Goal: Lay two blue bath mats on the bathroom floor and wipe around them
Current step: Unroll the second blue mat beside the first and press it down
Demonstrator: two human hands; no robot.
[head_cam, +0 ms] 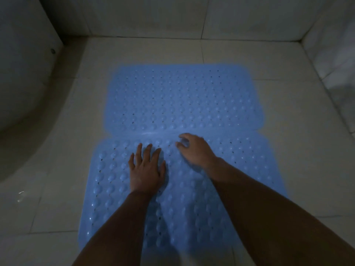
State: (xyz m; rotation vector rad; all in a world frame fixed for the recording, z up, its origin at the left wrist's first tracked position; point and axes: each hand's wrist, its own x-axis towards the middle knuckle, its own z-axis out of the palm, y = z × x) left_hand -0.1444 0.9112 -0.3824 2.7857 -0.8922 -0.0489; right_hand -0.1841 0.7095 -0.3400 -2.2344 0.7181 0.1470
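Two blue bubbled bath mats lie flat on the tiled floor, one behind the other. The far mat (182,96) reaches toward the back wall; the near mat (240,169) meets it along a seam near the middle of the view. My left hand (147,169) presses flat on the near mat with fingers spread. My right hand (192,148) rests at the near mat's far edge by the seam, its fingers bent with the tips on the mat. It is blurred, and I see no cloth in either hand.
A curved white fixture (25,77) fills the left side. Tiled walls (172,16) close off the back and the right. Pale floor tiles (63,150) show on both sides of the mats, with a wet glint at the lower left.
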